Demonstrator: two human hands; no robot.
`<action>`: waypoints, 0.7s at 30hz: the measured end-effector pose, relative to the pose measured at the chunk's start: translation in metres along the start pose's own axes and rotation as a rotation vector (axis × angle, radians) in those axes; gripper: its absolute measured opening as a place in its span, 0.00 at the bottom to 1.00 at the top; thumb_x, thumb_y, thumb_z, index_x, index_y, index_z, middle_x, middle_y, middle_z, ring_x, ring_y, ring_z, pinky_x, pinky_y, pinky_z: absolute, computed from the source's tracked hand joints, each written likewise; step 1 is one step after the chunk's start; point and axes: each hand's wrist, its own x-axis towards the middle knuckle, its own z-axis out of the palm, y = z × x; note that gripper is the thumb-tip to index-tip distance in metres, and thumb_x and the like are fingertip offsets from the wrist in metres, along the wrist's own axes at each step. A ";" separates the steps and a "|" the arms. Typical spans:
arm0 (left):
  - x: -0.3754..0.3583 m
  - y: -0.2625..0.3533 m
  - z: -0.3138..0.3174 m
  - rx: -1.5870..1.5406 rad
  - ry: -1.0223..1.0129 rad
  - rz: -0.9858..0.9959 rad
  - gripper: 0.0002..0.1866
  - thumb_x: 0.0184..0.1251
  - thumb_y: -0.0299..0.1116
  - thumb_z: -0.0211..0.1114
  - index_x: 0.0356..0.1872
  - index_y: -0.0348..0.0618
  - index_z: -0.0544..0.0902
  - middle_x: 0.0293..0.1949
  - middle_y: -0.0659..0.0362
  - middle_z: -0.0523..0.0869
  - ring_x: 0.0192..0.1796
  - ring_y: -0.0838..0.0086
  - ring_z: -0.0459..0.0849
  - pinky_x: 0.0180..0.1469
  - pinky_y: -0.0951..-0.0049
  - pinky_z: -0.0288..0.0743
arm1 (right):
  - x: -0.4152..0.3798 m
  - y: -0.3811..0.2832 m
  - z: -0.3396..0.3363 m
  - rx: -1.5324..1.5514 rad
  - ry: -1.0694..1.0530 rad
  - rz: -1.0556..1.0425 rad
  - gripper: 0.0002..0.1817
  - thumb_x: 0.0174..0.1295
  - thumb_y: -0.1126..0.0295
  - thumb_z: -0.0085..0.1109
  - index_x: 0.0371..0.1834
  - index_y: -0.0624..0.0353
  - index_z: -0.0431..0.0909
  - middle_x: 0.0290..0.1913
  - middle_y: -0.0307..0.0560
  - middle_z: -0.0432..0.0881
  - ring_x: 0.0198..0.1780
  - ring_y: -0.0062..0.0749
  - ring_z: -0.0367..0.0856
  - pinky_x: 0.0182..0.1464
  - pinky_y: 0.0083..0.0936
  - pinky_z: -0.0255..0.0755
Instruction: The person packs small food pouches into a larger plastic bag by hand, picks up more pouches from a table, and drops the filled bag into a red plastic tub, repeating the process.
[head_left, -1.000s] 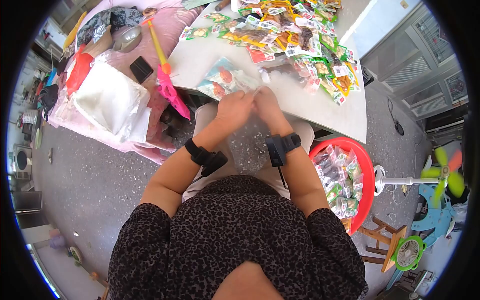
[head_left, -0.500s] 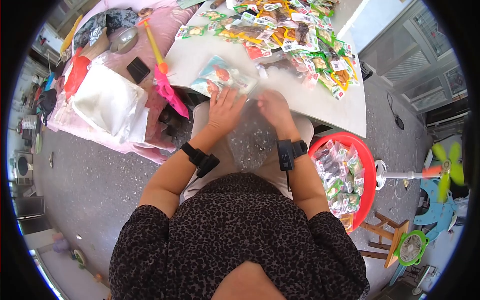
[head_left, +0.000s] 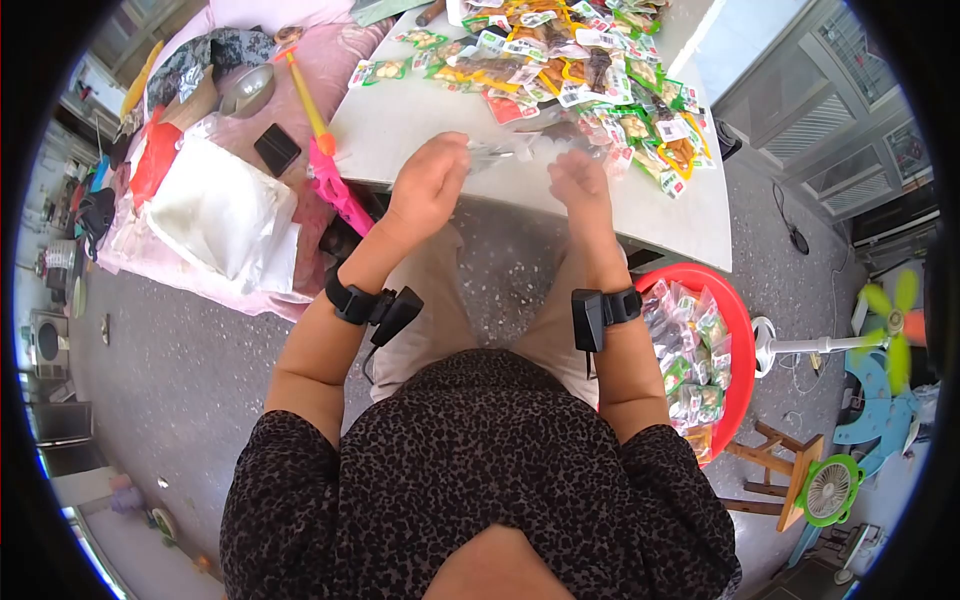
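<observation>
A clear plastic bag (head_left: 497, 153) is stretched between my two hands above the table's front part. My left hand (head_left: 432, 180) is closed on the bag's left end, its fingertips pressed together. At the right end, my right hand (head_left: 580, 185) has its fingers bent and pinched on the plastic, somewhat blurred. What the bag holds, if anything, I cannot make out. Just behind it, many small food packets (head_left: 600, 75) with green, yellow and white labels lie heaped on the white table (head_left: 380, 130).
A red basin (head_left: 740, 350) full of packets stands on the floor at the right. To the left, a pink-covered surface bears white sheets (head_left: 222, 212), a black phone (head_left: 277, 149), a metal bowl (head_left: 248, 90) and a pink and yellow object (head_left: 335, 185). Farther right are fans and a wooden stool (head_left: 775, 470).
The blue and white packaging under my left hand is no longer seen on the table. Both hands have moved forward and apart, and the clear bag now spans them.
</observation>
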 end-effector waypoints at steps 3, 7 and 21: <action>0.010 0.014 -0.009 -0.222 -0.005 -0.196 0.05 0.60 0.26 0.49 0.32 0.36 0.72 0.39 0.56 0.75 0.41 0.77 0.72 0.44 0.79 0.64 | 0.002 -0.024 -0.003 -0.045 -0.178 -0.136 0.31 0.45 0.78 0.57 0.54 0.62 0.54 0.51 0.49 0.63 0.51 0.33 0.65 0.49 0.25 0.62; 0.006 0.030 -0.010 -0.559 -0.057 -0.469 0.05 0.60 0.26 0.47 0.33 0.37 0.71 0.39 0.58 0.75 0.40 0.79 0.70 0.46 0.80 0.62 | -0.010 -0.053 0.007 0.017 -0.334 -0.084 0.24 0.48 0.77 0.56 0.50 0.62 0.60 0.45 0.45 0.69 0.45 0.26 0.68 0.44 0.19 0.63; -0.028 0.038 0.004 -1.025 -0.107 -0.751 0.10 0.57 0.27 0.52 0.41 0.38 0.72 0.37 0.63 0.76 0.39 0.81 0.71 0.43 0.80 0.64 | -0.042 -0.045 0.006 0.317 -0.102 0.072 0.01 0.52 0.79 0.50 0.26 0.61 0.71 0.26 0.37 0.74 0.30 0.17 0.69 0.35 0.14 0.64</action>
